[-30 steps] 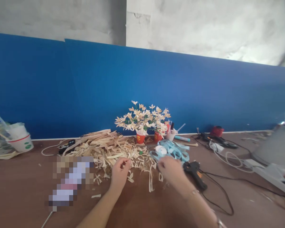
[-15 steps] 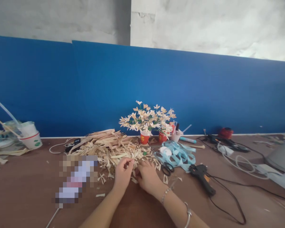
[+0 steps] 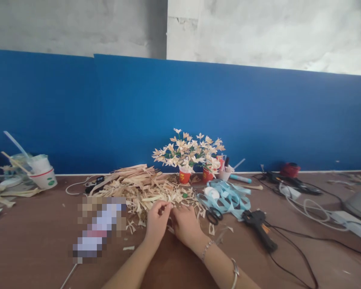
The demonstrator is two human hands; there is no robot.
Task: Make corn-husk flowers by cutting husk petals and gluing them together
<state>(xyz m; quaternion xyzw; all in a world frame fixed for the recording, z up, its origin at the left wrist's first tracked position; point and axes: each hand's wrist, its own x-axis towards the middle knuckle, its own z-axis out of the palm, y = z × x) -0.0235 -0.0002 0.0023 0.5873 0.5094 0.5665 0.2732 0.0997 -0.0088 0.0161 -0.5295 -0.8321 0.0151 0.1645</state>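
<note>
Thumb and forefinger pressed together, my left hand is closed in a pinch; whatever is between the tips is too small to make out. Right beside it, my right hand has its fingers curled inward, back of the hand up, and its fingertips are mostly hidden. Just beyond both hands spreads a pile of dried husk strips, with cut pale pieces scattered at its near edge. Behind the pile, pale husk flowers stand in red paper cups.
Black-handled scissors, light blue ribbon and a black glue gun with a trailing cord lie to the right. On the left are a blurred-out phone-like object on a cable and a white paper tub. A blue partition stands behind.
My right hand has drawn slightly closer to my left, and its fingers are more curled. The left keeps its pinch. The whole view has shifted slightly.
</note>
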